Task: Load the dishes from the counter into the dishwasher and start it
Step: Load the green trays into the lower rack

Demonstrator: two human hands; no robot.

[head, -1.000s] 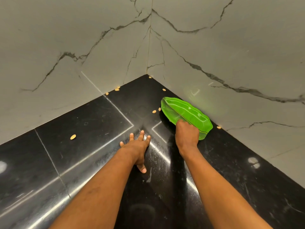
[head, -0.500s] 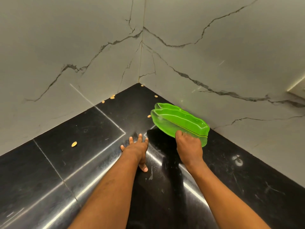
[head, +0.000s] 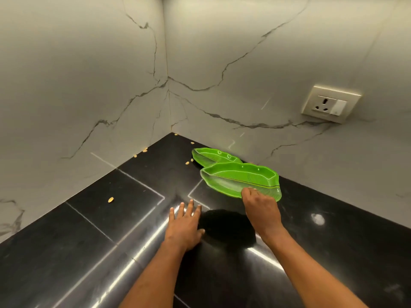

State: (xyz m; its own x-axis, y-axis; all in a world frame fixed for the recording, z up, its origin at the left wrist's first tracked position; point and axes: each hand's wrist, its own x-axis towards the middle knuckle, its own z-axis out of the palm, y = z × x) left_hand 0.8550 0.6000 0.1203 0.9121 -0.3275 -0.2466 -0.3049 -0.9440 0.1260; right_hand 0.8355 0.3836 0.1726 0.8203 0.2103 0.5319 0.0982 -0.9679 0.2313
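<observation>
Head view: lays left hand (head: 185, 225) flat on black worktop (head: 89, 230), fingers spread; grips near rim of front leaf plate (head: 240, 181) with right hand (head: 260, 210), fingers curled, close to marble wall (head: 244, 63); finds second leaf plate (head: 213, 155) just behind, pale seeds (head: 110, 199) scattered toward corner, socket (head: 331, 104) higher on wall

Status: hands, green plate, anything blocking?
Right hand grips near rim of translucent green leaf-shaped plate, held above black stone counter. Left hand flat on counter, empty. Second green leaf-shaped plate behind it; tan seeds scattered, nothing blocking.
</observation>
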